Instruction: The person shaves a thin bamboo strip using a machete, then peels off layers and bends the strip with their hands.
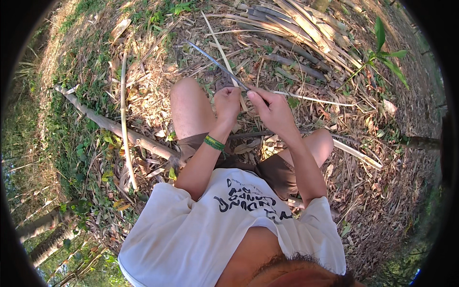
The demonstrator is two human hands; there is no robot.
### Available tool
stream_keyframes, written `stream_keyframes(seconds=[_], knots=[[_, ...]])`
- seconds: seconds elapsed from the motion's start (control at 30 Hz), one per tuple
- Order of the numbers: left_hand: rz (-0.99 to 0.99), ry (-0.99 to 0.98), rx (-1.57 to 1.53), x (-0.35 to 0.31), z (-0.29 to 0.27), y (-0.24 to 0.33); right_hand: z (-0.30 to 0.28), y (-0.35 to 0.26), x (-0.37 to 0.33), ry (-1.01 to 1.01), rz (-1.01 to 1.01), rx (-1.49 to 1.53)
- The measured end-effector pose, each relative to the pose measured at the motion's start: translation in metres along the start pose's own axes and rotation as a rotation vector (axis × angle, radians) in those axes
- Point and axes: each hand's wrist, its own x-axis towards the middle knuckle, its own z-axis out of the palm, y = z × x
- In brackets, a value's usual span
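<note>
My right hand (273, 111) is closed round the handle end of a long, narrow-bladed knife (210, 58), its thumb lying along the top. The blade points away to the far left and crosses a pale bamboo strip (216, 38) just ahead of my hands. My left hand (227, 103), with a green band at the wrist, is curled in a fist against the near part of that strip. Both hands are close together between my bent knees. The fist hides part of the strip, and my right fingers cover the knife's handle.
A heap of split bamboo strips (315, 36) lies at the far right, near a green-leaved plant (382, 53). On the left, a thick branch (112, 125) and a thin pale stick (124, 110) cross the leaf-littered ground. Another pale strip (315, 98) extends right of my hands.
</note>
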Motion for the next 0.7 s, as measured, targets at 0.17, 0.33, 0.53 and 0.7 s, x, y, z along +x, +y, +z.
stream_keyframes(seconds=[0.17, 0.33, 0.53, 0.7], knots=[[-0.147, 0.072, 0.083, 0.001, -0.034, -0.056, -0.051, -0.036, 0.014, 0.079, -0.056, 0.252], [-0.017, -0.028, -0.005, -0.020, -0.030, -0.038, -0.071, -0.024, 0.021, 0.006, -0.011, 0.367], [0.117, -0.032, 0.061, -0.015, -0.033, -0.034, 0.016, 0.120, 0.010, 0.189, 0.275, -0.358], [0.166, -0.054, 0.074, -0.017, -0.023, -0.051, 0.061, 0.278, -0.015, 0.265, 0.503, -0.593]])
